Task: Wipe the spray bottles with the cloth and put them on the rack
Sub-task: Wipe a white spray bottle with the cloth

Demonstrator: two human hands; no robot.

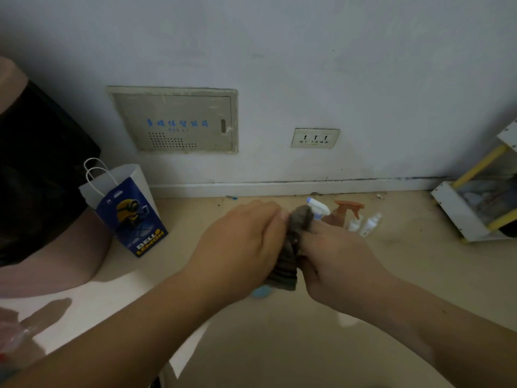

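Both hands meet in the middle over the beige floor (279, 345), and between them is a dark grey striped cloth (284, 266). The left hand (243, 242) has its fingers curled on the cloth from the left, and the right hand (335, 253) grips it from the right; what is inside the cloth I cannot tell. Just behind the cloth a white spray head with a blue tip (319, 206) shows, and beside it on the floor stand a brown bottle with an orange trigger (348, 209) and two small white bottles (355, 224). The white rack with yellow bars (458, 217) is at the right edge, near the wall. Under the cloth a small light blue thing (261, 291) lies. A white and blue paper bag (126, 211) stands at the left
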